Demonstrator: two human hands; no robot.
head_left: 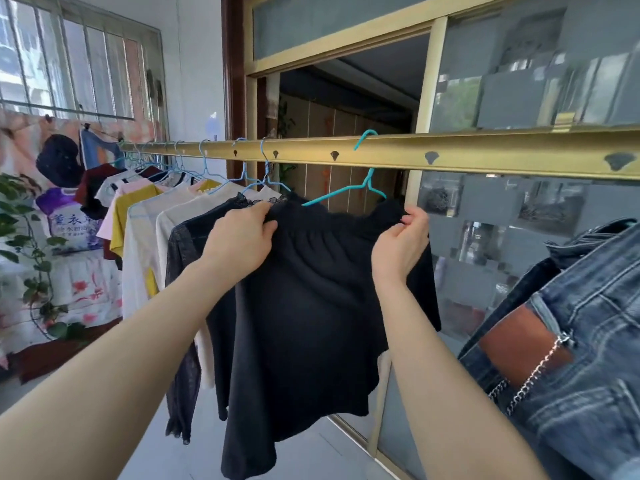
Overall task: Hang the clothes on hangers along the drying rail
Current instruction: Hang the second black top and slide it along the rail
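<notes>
A gold drying rail (485, 152) runs across the view at head height. A teal hanger (360, 188) hooks over it near the middle, tilted down to the left. A black skirt-like garment (311, 306) with a gathered top edge hangs below that hanger. My left hand (242, 233) pinches the garment's top edge on the left. My right hand (401, 240) pinches the same edge on the right. Whether the hanger's arms sit inside the garment is hidden by the fabric.
Several clothes on blue hangers (166, 209) fill the rail to the left, the nearest a black lace top (187, 258). Blue jeans (571, 358) with a chain hang close at the right. Glass sliding doors (519, 220) stand behind the rail. A plant (31, 244) grows at far left.
</notes>
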